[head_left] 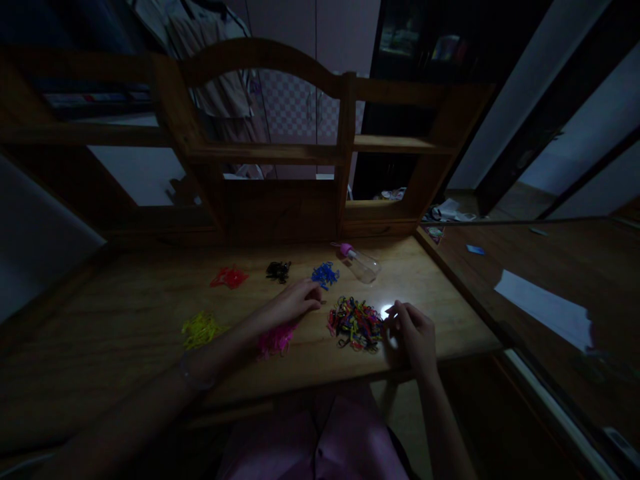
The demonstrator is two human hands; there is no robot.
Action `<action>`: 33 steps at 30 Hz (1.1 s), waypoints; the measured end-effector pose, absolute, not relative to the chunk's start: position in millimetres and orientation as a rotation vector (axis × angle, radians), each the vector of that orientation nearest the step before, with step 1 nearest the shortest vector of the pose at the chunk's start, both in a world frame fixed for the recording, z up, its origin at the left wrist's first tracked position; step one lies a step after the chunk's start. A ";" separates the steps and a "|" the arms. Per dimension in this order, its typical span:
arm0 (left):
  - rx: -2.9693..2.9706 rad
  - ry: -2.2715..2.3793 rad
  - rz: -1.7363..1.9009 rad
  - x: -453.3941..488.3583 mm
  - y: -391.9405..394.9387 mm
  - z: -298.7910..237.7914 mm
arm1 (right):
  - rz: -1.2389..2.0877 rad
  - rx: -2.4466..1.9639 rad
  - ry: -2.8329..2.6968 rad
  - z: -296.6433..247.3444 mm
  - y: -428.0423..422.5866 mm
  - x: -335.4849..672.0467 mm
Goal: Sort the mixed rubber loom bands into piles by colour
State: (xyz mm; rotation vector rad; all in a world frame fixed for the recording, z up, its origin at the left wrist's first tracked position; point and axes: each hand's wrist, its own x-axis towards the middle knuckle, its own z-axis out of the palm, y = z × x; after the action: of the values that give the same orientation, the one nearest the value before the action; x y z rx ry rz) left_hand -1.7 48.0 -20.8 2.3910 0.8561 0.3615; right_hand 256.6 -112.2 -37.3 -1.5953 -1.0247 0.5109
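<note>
A mixed pile of small coloured rubber bands [356,324] lies on the wooden desk between my hands. My right hand [414,328] is at its right edge, thumb and fingers drawn together; whatever they pinch is too small to make out. My left hand [300,298] hovers just below the blue rubber bands [325,275], its fingers closed, with a tiny dark bit showing near the fingertips. Under my left forearm are pink rubber bands [276,340], partly hidden. Yellow rubber bands [200,330] sit to the left. Further back are red rubber bands [229,277] and black rubber bands [279,271].
A clear bottle with a pink cap [361,264] lies on its side behind the mixed pile. A wooden shelf frame [280,207] rises along the desk's back edge. To the right, a lower brown surface holds white paper [545,308] and a blue card [475,250].
</note>
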 end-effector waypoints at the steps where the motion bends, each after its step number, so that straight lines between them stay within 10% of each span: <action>1: 2.396 0.861 0.358 -1.1 47.3 -21.2 | 0.510 -1.597 -1.027 -36.7 -112.3 256.4; 16: 2.498 1.444 0.581 -65.6 104.5 -3.7 | 0.504 -1.601 -1.030 -34.8 -112.2 256.1; 33: 2.424 0.658 0.328 25.4 -1.8 -5.5 | 0.472 -1.624 -1.039 -33.9 -112.2 255.1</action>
State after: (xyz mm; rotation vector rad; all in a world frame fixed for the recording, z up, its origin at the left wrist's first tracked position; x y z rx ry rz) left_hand 25.4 -1.8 -5.5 2.4239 0.6584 0.3281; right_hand 255.1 -112.2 -33.9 -1.6245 -1.0385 0.4725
